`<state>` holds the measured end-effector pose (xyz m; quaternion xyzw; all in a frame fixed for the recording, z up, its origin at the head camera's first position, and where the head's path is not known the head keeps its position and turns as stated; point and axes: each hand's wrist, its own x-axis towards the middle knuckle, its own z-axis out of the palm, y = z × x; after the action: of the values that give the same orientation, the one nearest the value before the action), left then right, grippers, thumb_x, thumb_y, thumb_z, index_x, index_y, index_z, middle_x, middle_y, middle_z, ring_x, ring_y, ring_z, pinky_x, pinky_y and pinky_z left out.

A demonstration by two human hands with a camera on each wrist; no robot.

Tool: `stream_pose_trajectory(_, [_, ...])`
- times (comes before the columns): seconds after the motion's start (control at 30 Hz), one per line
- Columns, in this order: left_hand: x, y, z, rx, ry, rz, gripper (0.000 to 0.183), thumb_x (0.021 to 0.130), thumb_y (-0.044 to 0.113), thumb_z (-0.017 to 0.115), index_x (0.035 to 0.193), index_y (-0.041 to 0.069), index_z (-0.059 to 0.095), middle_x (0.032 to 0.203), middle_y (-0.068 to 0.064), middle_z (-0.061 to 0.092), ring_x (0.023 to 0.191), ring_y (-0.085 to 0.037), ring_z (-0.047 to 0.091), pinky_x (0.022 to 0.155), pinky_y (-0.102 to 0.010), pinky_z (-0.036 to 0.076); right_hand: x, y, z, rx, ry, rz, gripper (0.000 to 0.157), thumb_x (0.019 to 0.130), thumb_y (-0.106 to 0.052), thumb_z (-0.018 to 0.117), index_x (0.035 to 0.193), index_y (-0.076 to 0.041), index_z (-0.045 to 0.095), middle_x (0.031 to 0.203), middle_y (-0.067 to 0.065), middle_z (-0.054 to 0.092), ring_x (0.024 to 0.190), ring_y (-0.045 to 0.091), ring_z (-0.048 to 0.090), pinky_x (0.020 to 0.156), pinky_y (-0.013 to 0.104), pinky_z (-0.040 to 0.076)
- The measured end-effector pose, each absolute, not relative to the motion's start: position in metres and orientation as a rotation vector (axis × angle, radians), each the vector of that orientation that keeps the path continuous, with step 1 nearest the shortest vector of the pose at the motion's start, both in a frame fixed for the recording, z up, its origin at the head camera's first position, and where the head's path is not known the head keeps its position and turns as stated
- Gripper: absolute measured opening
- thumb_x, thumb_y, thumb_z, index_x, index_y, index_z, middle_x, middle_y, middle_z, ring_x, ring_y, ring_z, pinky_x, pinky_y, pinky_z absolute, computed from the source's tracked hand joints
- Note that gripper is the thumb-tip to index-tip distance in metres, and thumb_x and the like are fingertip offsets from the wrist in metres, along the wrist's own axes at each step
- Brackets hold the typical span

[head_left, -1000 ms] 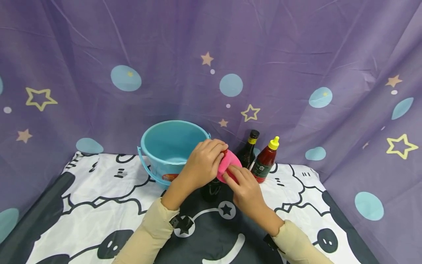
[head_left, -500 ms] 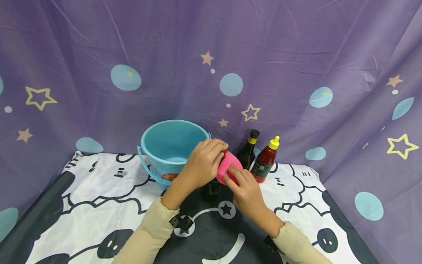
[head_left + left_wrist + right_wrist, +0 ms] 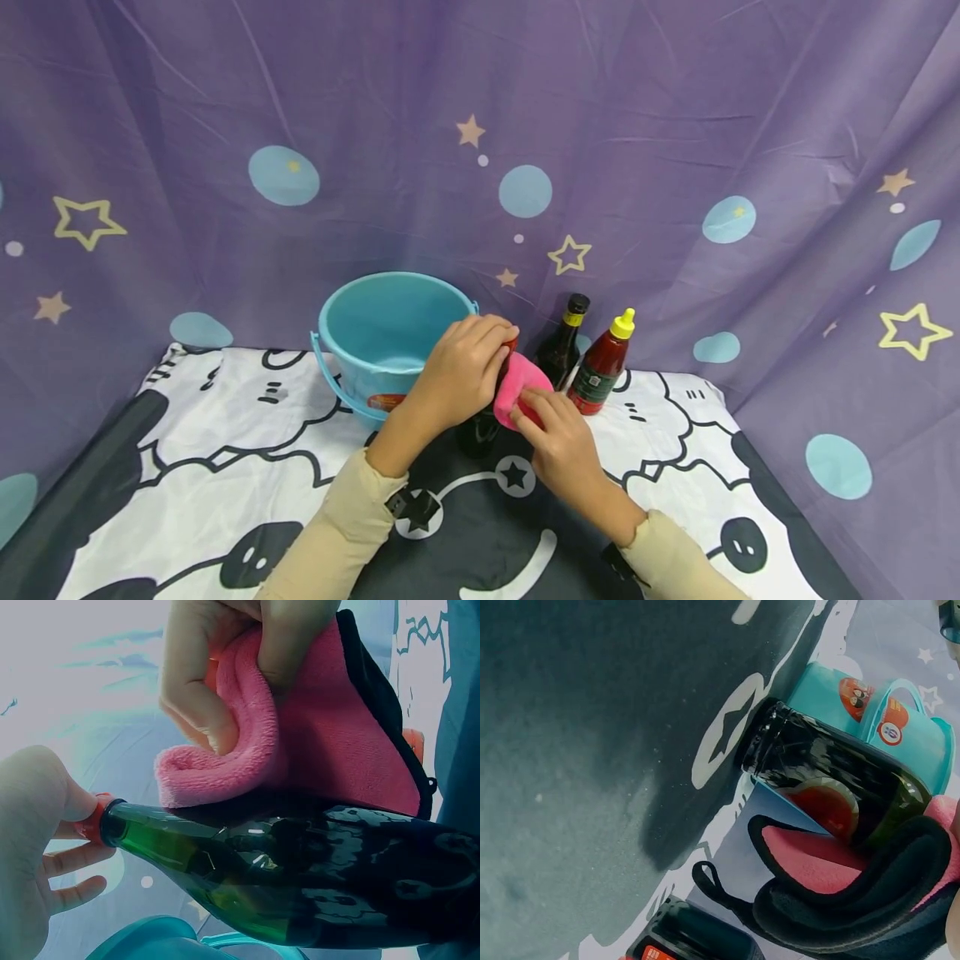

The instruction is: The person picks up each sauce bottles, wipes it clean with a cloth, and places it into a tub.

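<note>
The L hand (image 3: 467, 367) of the person grips the dark green btl (image 3: 300, 862) by its red cap (image 3: 91, 821); some other fingers are loose next to the neck (image 3: 146, 831). The R hand (image 3: 562, 437) pinches a folded pink cloth (image 3: 322, 727) btwn thumb and fingers, and this cloth lies against the side of the btl. It has a black border and a black loop (image 3: 707, 879), seen in the R wrist cam. In the same view a round red label (image 3: 821, 806) shows on the btl; whether its base touches the table cover (image 3: 247, 442), I can't tell.

In the head view this btl is mostly hidden by the hands, near the blue bucket (image 3: 375, 375), whose handle (image 3: 322, 369) hangs down outside. On the opposite side, near the R hand, 2 more btls stand: a dark brown btl (image 3: 557, 354) w/ black cap and, just beside, a red sauce btl (image 3: 600, 367) w/ yellow cap. The cover is b&w, w/ cartoon print; behind it hangs a purple curtain (image 3: 645, 108) w/ stars & dots.
</note>
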<state>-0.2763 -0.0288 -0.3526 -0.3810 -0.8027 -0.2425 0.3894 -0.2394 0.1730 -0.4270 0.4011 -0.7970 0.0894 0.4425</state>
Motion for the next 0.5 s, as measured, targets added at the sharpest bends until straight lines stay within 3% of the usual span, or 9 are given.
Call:
stream_pose_trajectory(0.27, [-0.2765,-0.0281,-0.3553,-0.962,-2.043,-0.61,0.021,0.099,0.01,0.059,0.115,0.003,0.071,0.115,-0.009,0.071,0.105,-0.025,0.066,0.093,-0.041,0.055,-0.2377,0.1747,-0.4318,0.993,-1.984,0.202,0.037,0.074,0.01,0.058,0.103,-0.007,0.075,0.112,0.015,0.071,0.104,0.032,0.068,0.09,0.047,0.057])
stream_pose_trajectory(0.5, [-0.2764,-0.0277,-0.3543,-0.962,-2.037,-0.614,0.02,0.1,0.009,0.058,0.115,0.005,0.071,0.116,-0.008,0.07,0.105,-0.025,0.065,0.093,-0.042,0.055,-0.2385,0.1777,-0.436,1.009,-1.972,0.196,0.034,0.089,0.003,0.045,0.101,-0.007,0.074,0.11,0.015,0.072,0.102,0.031,0.068,0.089,0.047,0.057])
